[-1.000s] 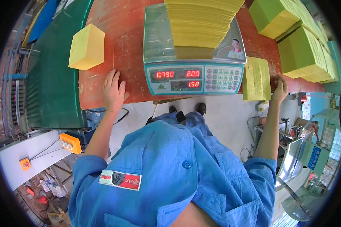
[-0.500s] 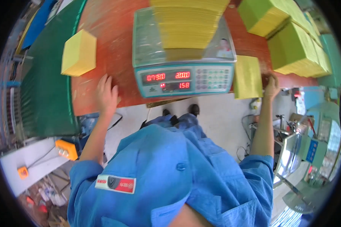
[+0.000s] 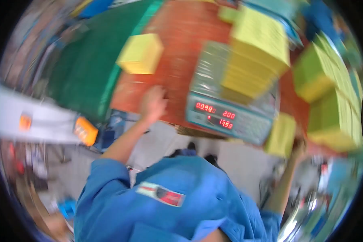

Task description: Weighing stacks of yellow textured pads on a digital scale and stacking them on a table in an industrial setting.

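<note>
My left hand [image 3: 154, 104] rests on the near edge of the red table, blurred, its fingers loosely extended with nothing visible in them. Beyond it stands a small block of yellow paper [image 3: 141, 54]. To the right, a teal counter scale [image 3: 207, 121] with a lit red display carries a tall stack of yellow paper [image 3: 256, 52]. My right hand [image 3: 298, 150] is at the table edge, beside a flat yellow paper bundle [image 3: 281, 135] next to the scale. Motion smears its fingers, and whether it grips the bundle cannot be told.
Large yellow paper stacks [image 3: 334, 117] stand on the right of the red table [image 3: 175, 44]. A green sheet [image 3: 82, 68] covers the surface at left. Below it are an orange power strip [image 3: 86, 131] and a white ledge [image 3: 40, 117].
The whole view has swung, shifting the table, scale and paper right and tilting them. Both hands keep about the same places at the table edge. The scale's display reads differently.
</note>
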`<state>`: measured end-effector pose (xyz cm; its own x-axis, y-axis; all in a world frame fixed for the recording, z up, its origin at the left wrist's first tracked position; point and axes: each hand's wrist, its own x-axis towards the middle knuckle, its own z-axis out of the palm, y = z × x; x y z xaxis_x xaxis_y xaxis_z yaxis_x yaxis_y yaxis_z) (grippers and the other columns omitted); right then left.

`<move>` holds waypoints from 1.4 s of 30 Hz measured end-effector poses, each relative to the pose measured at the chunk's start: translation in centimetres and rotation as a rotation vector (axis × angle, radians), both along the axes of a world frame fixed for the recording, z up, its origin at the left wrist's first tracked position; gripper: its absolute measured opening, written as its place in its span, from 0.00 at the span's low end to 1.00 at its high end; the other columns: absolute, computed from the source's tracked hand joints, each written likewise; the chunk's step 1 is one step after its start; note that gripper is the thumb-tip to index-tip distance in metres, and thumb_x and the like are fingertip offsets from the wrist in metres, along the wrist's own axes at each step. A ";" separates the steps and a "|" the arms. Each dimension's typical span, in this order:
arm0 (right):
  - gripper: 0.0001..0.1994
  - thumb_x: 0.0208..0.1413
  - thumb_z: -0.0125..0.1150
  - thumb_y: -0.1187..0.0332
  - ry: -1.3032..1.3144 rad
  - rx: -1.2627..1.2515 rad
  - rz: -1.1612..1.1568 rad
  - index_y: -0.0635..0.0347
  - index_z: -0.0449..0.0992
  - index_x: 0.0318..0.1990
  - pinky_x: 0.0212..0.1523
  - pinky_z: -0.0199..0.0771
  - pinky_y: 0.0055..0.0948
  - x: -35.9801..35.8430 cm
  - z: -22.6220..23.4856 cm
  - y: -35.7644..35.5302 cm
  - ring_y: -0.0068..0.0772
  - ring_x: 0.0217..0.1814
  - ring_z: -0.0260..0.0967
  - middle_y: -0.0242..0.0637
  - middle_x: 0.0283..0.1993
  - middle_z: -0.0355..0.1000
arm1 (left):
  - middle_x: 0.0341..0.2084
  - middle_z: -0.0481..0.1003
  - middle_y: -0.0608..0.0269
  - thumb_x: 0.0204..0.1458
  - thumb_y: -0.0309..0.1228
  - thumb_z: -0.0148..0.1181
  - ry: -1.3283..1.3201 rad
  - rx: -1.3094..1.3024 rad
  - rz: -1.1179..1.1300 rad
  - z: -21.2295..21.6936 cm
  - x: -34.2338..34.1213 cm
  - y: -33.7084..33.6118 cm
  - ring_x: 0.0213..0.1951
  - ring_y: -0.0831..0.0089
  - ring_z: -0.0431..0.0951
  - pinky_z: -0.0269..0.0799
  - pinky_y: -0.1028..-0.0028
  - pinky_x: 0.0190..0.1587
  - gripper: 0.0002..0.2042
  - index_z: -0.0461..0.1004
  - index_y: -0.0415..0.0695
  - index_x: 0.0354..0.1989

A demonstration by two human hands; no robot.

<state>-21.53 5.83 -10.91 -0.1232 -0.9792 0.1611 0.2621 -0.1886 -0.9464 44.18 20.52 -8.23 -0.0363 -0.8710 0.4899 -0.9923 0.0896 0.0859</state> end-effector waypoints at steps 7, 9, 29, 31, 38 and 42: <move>0.13 0.64 0.48 0.71 0.338 0.095 -0.269 0.66 0.73 0.51 0.54 0.71 0.31 -1.1 -1.8 -0.8 0.33 0.52 0.70 0.38 0.50 0.73 | 0.56 0.68 0.47 0.52 0.32 0.59 0.041 0.061 0.199 1.1 -0.7 2.0 0.58 0.51 0.68 0.64 0.58 0.60 0.20 0.70 0.38 0.53; 0.13 0.64 0.48 0.71 0.328 0.105 -0.280 0.66 0.74 0.50 0.54 0.71 0.30 -1.1 -0.9 -0.8 0.32 0.52 0.70 0.38 0.50 0.73 | 0.56 0.68 0.46 0.52 0.32 0.59 0.127 0.108 0.180 1.9 -0.4 1.5 0.57 0.50 0.68 0.65 0.58 0.59 0.20 0.70 0.38 0.54; 0.09 0.54 0.46 0.78 0.293 0.174 -0.054 0.69 0.76 0.33 0.38 0.72 0.27 31.0 11.5 18.8 0.30 0.32 0.72 0.42 0.30 0.76 | 0.41 0.78 0.56 0.58 0.37 0.60 1.555 0.536 0.232 9.0 23.6 -14.9 0.40 0.66 0.81 0.78 0.64 0.42 0.19 0.71 0.35 0.50; 0.09 0.55 0.46 0.78 0.272 0.202 -0.018 0.69 0.76 0.34 0.38 0.73 0.28 34.0 10.4 20.1 0.30 0.33 0.73 0.43 0.31 0.77 | 0.40 0.78 0.56 0.58 0.37 0.60 1.548 0.484 0.194 8.0 23.6 -14.2 0.39 0.67 0.80 0.77 0.65 0.41 0.18 0.71 0.35 0.49; 0.09 0.57 0.47 0.78 0.050 0.409 0.134 0.70 0.76 0.37 0.45 0.72 0.30 41.2 11.2 20.4 0.31 0.37 0.72 0.42 0.33 0.75 | 0.40 0.77 0.58 0.58 0.37 0.59 1.458 0.376 0.200 6.8 18.0 -10.9 0.39 0.69 0.79 0.76 0.67 0.42 0.18 0.69 0.36 0.51; 0.08 0.59 0.51 0.76 0.103 0.335 0.298 0.66 0.77 0.40 0.44 0.71 0.26 43.4 11.2 20.1 0.25 0.40 0.72 0.37 0.36 0.76 | 0.47 0.75 0.57 0.60 0.36 0.55 1.869 0.265 0.100 6.1 13.3 -7.5 0.47 0.67 0.76 0.73 0.66 0.48 0.20 0.67 0.38 0.57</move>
<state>21.87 25.91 0.31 0.1718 -0.9697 -0.1735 0.1601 0.2012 -0.9664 57.47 12.97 -2.10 0.3601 -0.8852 -0.2946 0.3796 -0.1494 0.9130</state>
